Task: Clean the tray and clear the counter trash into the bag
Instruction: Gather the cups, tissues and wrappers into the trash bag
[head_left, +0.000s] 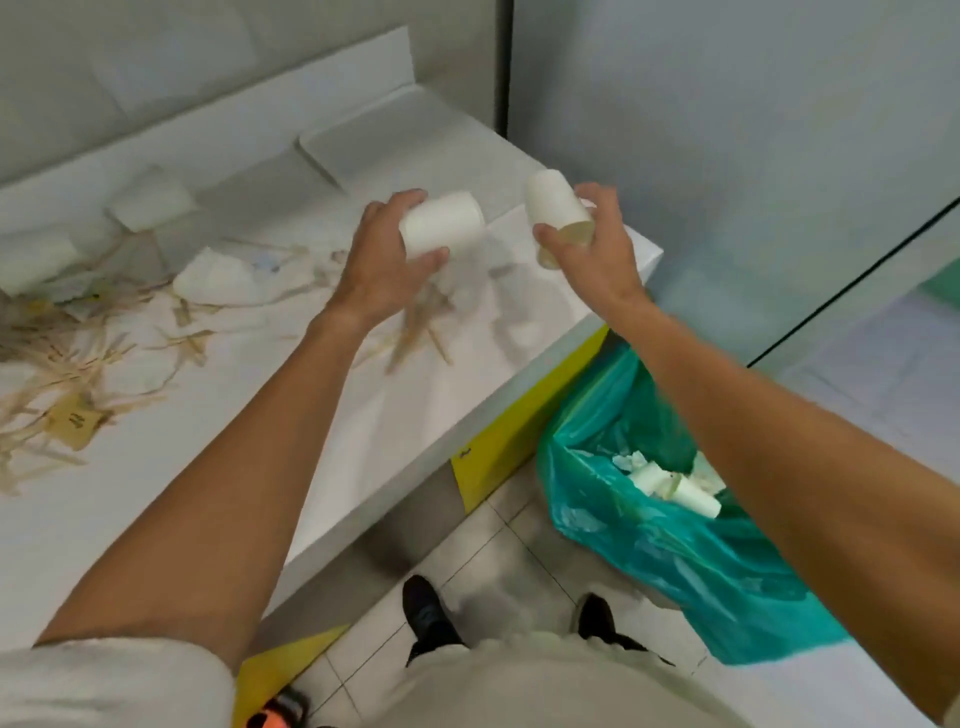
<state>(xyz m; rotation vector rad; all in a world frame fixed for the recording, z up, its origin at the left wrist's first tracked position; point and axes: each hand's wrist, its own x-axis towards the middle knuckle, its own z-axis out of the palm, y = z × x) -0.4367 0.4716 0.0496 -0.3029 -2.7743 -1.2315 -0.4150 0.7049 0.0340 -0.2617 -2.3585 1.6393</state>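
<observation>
Held a white paper cup (441, 223), tipped on its side, in the left hand (382, 260), with fingers and thumb curled round its wall. Held a second paper cup (558, 213) in the right hand (597, 249), just to the right of the first, pinched near the rim between thumb and fingers, with the mouth turned toward the lower edge of the frame and a brownish inside showing. Carried both cups apart from each other, above the right end of the white table (363, 415), at upper centre of the frame.

Noted directly below the left hand a blurred bundle of wooden sticks (415, 332); could not tell whether lying on the table or in the air. Noted further left a crumpled white napkin (218, 280) and, at the left edge, a wide scatter of wooden stirrers (62, 353) with scraps of paper among them.

Noted behind the hands, against the wall, a flat white rectangular slab (395, 140); could not tell whether tray or sheet.

Found at lower right, beside the yellow cabinet front (498, 441) and under the right forearm, an open green bag (675, 571) on the tiled floor (467, 561), with discarded white cups (680, 488) and paper already inside.
</observation>
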